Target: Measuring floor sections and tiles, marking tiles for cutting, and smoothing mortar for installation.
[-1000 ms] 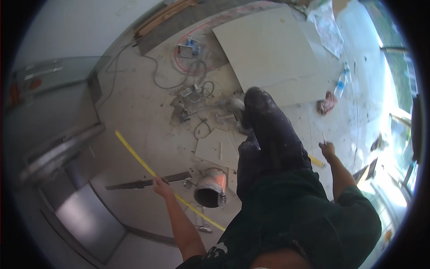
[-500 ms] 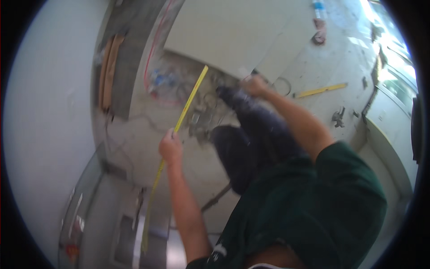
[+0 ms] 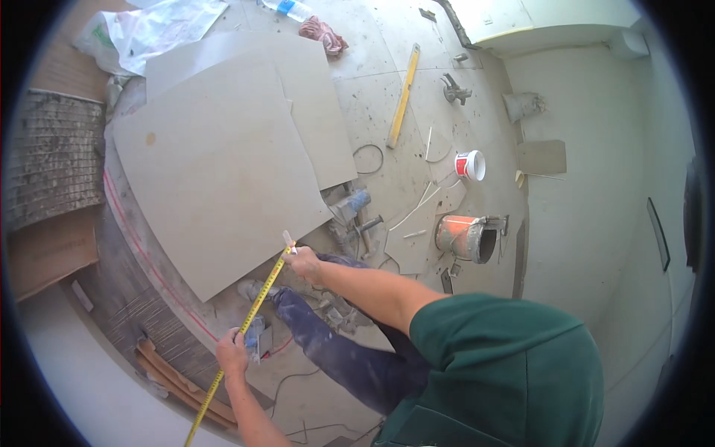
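My left hand (image 3: 232, 350) is closed around the extended yellow tape measure (image 3: 263, 294), whose strip runs diagonally beside my left forearm out past the lower edge. My right hand (image 3: 302, 262) is closed near the upper end of the tape and holds a white stick-like marker (image 3: 288, 241) upright. Just beyond my hands lies a large beige board (image 3: 212, 170) on the floor, over another board (image 3: 319, 107). My feet and dusty dark trousers are below them. Beside my left hand sits a blue tool (image 3: 256, 339), partly hidden.
An orange bucket (image 3: 458, 238), white tub (image 3: 469, 165), yellow level (image 3: 404, 97), power tool (image 3: 350, 205) and offcuts (image 3: 410, 242) lie to the right. Plastic sheeting (image 3: 159, 28), bottle (image 3: 289, 9) and pink rag (image 3: 322, 34) are at the back. Stacked tiles (image 3: 54, 153) and cardboard strips (image 3: 171, 376) line the left.
My view has swung round toward the boards. My right hand has come from the right side across to the tape's upper end. My left hand still holds the tape, now lower in view.
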`<state>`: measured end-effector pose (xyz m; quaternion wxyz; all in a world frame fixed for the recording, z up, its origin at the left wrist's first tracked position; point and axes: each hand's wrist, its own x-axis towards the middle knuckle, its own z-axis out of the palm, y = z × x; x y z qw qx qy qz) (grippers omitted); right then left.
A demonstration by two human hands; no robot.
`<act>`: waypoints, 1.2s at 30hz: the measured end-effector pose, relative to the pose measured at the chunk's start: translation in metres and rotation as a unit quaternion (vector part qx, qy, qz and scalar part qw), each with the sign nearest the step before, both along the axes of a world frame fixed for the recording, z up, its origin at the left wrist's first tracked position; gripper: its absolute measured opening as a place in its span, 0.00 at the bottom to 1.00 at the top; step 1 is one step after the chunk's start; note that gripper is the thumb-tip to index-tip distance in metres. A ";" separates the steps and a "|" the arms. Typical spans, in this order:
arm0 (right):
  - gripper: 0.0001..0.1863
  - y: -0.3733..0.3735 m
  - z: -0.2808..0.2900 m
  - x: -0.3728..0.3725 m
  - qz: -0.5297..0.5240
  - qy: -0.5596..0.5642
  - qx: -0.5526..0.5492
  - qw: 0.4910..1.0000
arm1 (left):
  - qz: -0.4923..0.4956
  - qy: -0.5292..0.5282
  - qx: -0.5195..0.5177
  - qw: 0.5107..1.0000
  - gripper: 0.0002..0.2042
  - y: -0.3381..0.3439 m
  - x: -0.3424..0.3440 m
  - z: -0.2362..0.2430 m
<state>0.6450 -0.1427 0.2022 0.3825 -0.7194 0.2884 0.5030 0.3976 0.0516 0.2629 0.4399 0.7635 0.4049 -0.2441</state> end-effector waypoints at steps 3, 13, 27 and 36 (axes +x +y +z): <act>0.13 0.034 -0.055 -0.028 -0.017 0.015 0.000 1.000 | -0.054 0.008 -0.005 0.999 0.11 0.043 -0.018 -0.055; 0.12 0.041 -0.215 -0.084 0.050 -0.018 -0.072 0.996 | -0.177 0.086 0.044 0.979 0.08 0.097 -0.014 -0.199; 0.10 0.022 -0.234 -0.088 -0.066 0.046 -0.035 0.996 | -0.191 0.167 0.091 0.963 0.09 0.082 0.017 -0.245; 0.09 0.035 -0.219 -0.090 -0.074 0.064 -0.037 0.995 | -0.192 0.178 0.094 0.960 0.09 0.077 -0.008 -0.237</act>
